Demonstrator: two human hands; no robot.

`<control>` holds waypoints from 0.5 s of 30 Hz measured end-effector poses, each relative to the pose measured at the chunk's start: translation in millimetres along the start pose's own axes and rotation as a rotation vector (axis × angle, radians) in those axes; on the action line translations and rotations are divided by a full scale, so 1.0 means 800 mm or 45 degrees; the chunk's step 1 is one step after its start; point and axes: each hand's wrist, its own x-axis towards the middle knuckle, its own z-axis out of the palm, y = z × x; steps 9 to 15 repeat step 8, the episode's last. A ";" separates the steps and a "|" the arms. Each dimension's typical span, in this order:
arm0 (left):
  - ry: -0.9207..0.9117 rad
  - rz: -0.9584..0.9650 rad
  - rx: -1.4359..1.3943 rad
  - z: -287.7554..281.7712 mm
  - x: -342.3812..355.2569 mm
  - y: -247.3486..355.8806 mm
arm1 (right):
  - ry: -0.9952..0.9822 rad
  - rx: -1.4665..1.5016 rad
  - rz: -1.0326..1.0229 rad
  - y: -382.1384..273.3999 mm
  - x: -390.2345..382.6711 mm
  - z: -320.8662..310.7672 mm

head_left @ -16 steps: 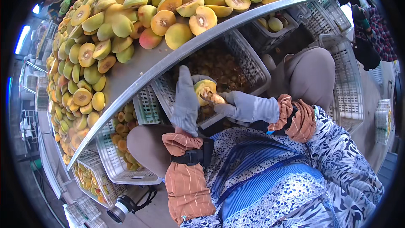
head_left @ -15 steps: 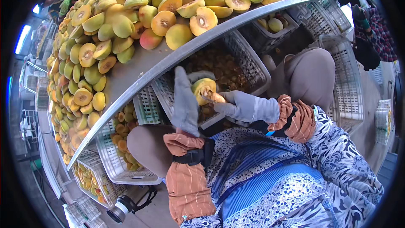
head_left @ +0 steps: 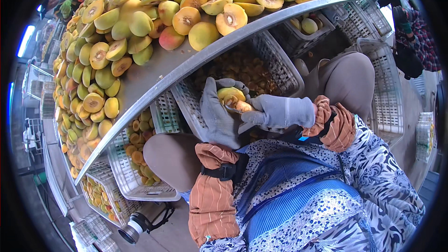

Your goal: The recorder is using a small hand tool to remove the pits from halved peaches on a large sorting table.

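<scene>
My left hand (head_left: 214, 119), in a grey glove, cups a yellow peach half (head_left: 230, 94) with its cut side turned toward my right hand. Gripped in my gloved right hand (head_left: 280, 112) is a small metal pitting tool (head_left: 231, 109), its handle mostly hidden by the fingers. Its tip meets the cut face, where an orange, pulpy piece (head_left: 244, 107) sits beside my right fingers. Whether the stone is still in this half cannot be made out. Both hands are above a grey slatted crate (head_left: 290, 72) that holds brownish-orange scraps.
A metal-edged table (head_left: 179, 69) curves across beyond my hands, heaped with halved peaches (head_left: 140, 23). Crates of fruit (head_left: 140, 195) stand at the left by my knee, others at the right (head_left: 385, 91). A camera-like device (head_left: 133, 228) lies low left. Co-workers' gloved hands (head_left: 66, 8) show at the edges.
My left fingers, stretched up beside the peach half before, now curl around it. The tool and orange piece remain at the cut face. The whole view has shifted slightly.
</scene>
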 end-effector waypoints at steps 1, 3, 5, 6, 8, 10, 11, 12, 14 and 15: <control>-0.039 -0.052 0.019 -0.004 0.005 -0.002 | 0.050 -0.144 -0.071 0.008 0.003 -0.001; -0.084 -0.048 0.183 -0.012 0.014 -0.001 | 0.171 -0.332 -0.317 0.022 0.010 0.000; -0.127 -0.042 0.349 -0.018 0.018 0.005 | 0.291 -0.518 -0.565 0.035 0.017 0.005; -0.131 -0.128 0.430 -0.020 0.021 0.007 | 0.297 -0.511 -0.569 0.041 0.022 0.005; -0.179 -0.179 0.483 -0.020 0.022 0.011 | 0.304 -0.505 -0.575 0.049 0.026 0.005; -0.179 -0.179 0.483 -0.020 0.022 0.011 | 0.304 -0.505 -0.575 0.049 0.026 0.005; -0.179 -0.179 0.483 -0.020 0.022 0.011 | 0.304 -0.505 -0.575 0.049 0.026 0.005; -0.179 -0.179 0.483 -0.020 0.022 0.011 | 0.304 -0.505 -0.575 0.049 0.026 0.005; -0.179 -0.179 0.483 -0.020 0.022 0.011 | 0.304 -0.505 -0.575 0.049 0.026 0.005; -0.179 -0.179 0.483 -0.020 0.022 0.011 | 0.304 -0.505 -0.575 0.049 0.026 0.005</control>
